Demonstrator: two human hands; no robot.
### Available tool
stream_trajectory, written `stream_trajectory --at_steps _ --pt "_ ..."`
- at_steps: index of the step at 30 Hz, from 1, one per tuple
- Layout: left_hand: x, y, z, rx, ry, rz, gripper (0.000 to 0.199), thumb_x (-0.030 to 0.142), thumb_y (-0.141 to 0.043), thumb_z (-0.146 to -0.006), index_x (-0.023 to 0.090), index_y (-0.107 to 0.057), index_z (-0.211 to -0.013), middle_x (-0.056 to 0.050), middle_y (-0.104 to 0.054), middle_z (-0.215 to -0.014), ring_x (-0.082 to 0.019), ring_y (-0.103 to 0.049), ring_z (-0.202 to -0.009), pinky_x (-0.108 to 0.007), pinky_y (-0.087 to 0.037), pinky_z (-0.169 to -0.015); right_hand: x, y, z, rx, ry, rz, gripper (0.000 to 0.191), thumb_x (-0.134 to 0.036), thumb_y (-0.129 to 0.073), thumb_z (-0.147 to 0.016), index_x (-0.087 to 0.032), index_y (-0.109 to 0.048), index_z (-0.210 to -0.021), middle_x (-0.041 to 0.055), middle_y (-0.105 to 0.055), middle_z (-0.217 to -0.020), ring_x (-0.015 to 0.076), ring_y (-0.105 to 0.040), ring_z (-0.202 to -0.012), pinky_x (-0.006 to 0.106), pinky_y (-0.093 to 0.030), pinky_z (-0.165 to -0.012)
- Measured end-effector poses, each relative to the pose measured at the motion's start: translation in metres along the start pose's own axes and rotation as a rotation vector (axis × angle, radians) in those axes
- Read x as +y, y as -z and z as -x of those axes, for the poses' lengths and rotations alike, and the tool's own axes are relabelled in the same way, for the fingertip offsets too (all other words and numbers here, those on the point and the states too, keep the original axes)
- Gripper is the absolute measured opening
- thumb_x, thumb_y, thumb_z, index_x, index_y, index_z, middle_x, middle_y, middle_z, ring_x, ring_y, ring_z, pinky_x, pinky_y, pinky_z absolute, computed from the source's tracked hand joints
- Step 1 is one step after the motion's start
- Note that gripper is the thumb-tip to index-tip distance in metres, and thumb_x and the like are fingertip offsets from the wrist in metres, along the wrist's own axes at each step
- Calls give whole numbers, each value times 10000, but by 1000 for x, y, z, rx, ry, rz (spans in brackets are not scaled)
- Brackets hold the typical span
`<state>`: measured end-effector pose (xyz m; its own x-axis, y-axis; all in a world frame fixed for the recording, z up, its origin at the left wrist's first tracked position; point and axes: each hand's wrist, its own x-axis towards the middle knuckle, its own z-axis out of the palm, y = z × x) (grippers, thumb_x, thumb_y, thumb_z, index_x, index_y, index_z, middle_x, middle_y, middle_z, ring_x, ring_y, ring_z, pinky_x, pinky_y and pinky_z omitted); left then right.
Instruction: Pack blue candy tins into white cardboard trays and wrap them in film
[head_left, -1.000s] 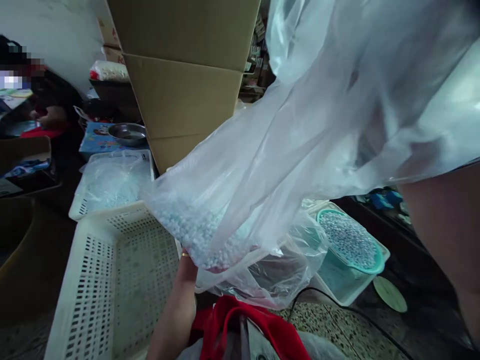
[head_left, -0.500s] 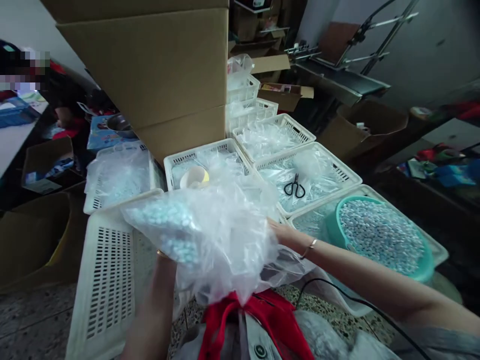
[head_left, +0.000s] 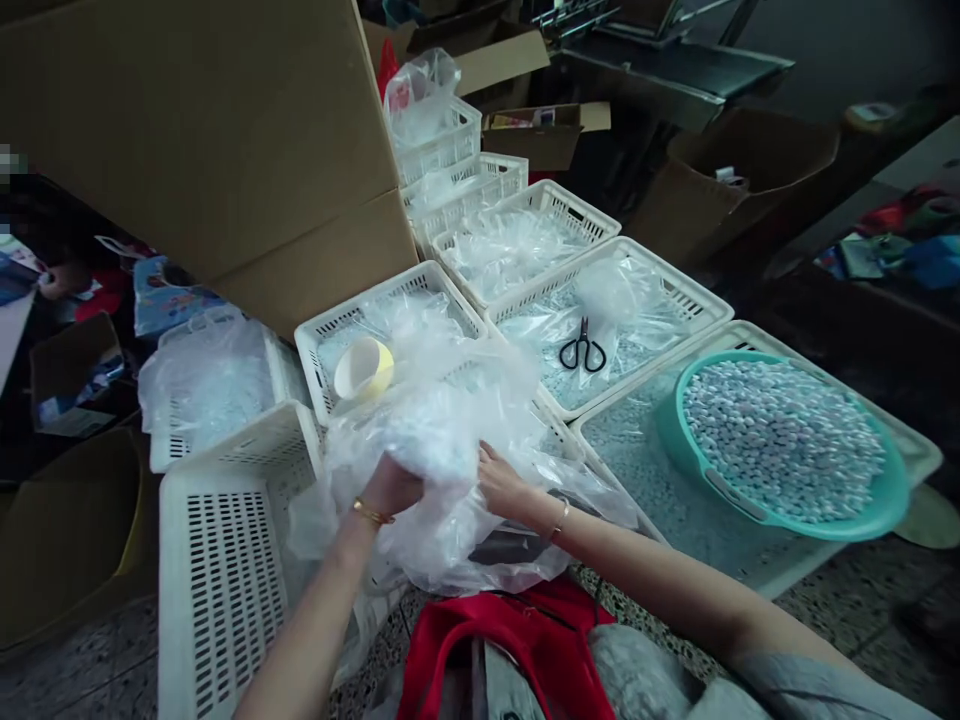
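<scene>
A large clear plastic bag (head_left: 439, 425) is bunched up in front of me, with a pale, blurred bulge at its middle. My left hand (head_left: 399, 485) is closed on its left side, the fingertips buried in the film. From the right, my right hand (head_left: 504, 482) grips the bag with bent fingers. Loose film spreads below both hands over the crate edges. Just beyond the bag, a roll of yellowish tape (head_left: 365, 368) lies in a white crate (head_left: 319, 385). Black scissors (head_left: 583, 350) rest on plastic film in the crate to the right.
A turquoise basin (head_left: 720, 485) full of small pale pieces stands on a tray at right. At left is a perforated white crate (head_left: 232, 560). A tall cardboard box (head_left: 225, 130) rises at back left; more crates (head_left: 517, 240) hold plastic bags.
The bag with pale blue pieces, stretched out leftward before, is now gathered lower between my hands. Both hands have come closer together. The view has shifted, with the basin now nearer the right edge.
</scene>
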<state>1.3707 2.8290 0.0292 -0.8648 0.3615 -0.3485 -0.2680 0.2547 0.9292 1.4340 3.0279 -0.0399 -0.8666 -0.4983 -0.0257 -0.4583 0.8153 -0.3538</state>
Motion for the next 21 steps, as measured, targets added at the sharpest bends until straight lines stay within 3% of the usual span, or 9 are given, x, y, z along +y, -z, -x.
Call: stream_trajectory --at_steps 2,5,7,9,12,14,15,18,21 --pt "-5 -13 -10 -70 -60 -167 248 180 -788 -570 206 -718 -807 -69 -688 -1010 -342 -498 -1205 -452 -293 -1133 6 -3 27 36 -52 88 304 -111 -592 -780 -113 -688 -1069 181 -583 -1290 320 -392 -1344 488 -217 -1165" --pt "-13 -26 -19 -134 -229 -506 269 271 -753 -640 231 -710 -903 -69 -600 -1249 -326 -459 -1265 -402 -304 -1127 18 4 61 275 -316 151 546 -145 -570 -817 -164 -504 -1360 184 -385 -1485 346 -296 -1398 556 -232 -1131" --pt "-17 -42 -27 -146 -283 -664 209 324 -685 -740 205 -697 -911 -96 -561 -1282 -308 -491 -1233 -377 -352 -1089 32 15 77 355 -543 83 554 -171 -507 -864 -152 -435 -1413 210 -507 -1376 349 -475 -1264 545 -374 -1021" --pt "-19 -71 -42 -154 -274 -777 205 336 -627 -812 173 -686 -922 -124 -566 -1226 -290 -549 -1150 -361 -404 -1033 54 33 89 397 -659 -72 428 -167 -417 -899 -159 -545 -1308 172 -666 -1138 290 -630 -1010 443 -485 -860" --pt "-20 -128 -76 -139 -241 -962 231 307 -568 -875 140 -664 -1001 -134 -556 -1181 -253 -596 -1052 -331 -457 -945 100 75 112 656 -746 -175 349 -190 -367 -910 -172 -655 -1106 114 -708 -929 209 -643 -784 332 -487 -711" --pt "-20 -160 -99 -133 -208 -1086 260 261 -553 -883 105 -639 -1072 -163 -526 -1226 -255 -606 -1038 -337 -479 -900 126 106 130 853 -901 -68 366 -240 -376 -926 -120 -638 -1152 125 -687 -844 187 -608 -706 327 -456 -674" --pt "-20 -170 -107 -139 -196 -1126 277 238 -564 -872 82 -629 -1092 -183 -519 -1236 -264 -610 -1034 -347 -486 -888 133 119 138 867 -968 -12 380 -254 -376 -933 -102 -636 -1164 131 -677 -811 193 -599 -699 338 -445 -666" --pt "-14 -166 -113 -201 -208 -1145 365 229 -661 -807 60 -615 -1127 -193 -560 -1194 -283 -601 -1060 -363 -479 -919 122 131 146 807 -941 227 419 -341 -464 -924 -91 -609 -1228 206 -653 -1051 301 -588 -967 427 -446 -777" --pt "-3 -120 -91 -198 -347 -1088 465 284 -671 -821 132 -558 -1246 -126 -580 -1229 -235 -537 -1176 -319 -410 -1028 82 110 124 734 -601 276 451 -391 -466 -938 -137 -545 -1303 185 -538 -1317 322 -492 -1172 447 -424 -919"
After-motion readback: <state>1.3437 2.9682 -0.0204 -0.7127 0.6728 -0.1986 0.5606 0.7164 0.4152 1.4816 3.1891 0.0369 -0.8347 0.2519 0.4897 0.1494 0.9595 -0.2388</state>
